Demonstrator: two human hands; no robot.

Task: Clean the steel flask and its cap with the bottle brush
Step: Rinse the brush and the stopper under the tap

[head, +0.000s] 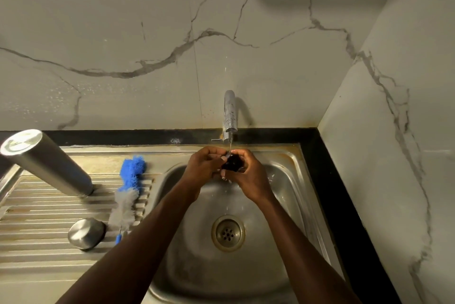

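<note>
The steel flask [46, 163] stands upside down on the drainboard at the left. A domed steel cap [86, 233] lies on the ribs in front of it. Between the flask and the basin lies the bottle brush [129, 188], blue bristles at the far end and white ones nearer me. Over the basin, my left hand [204, 166] and my right hand [250, 178] meet around a small black part [232, 163], held under the running water. My fingers hide most of that part, so I cannot tell exactly what it is.
The chrome tap [230, 111] runs a thin stream into the steel sink [290, 180], whose drain [228, 233] sits below my hands. A black counter edge [344, 193] borders the sink on the right. Marble walls close in behind and on the right.
</note>
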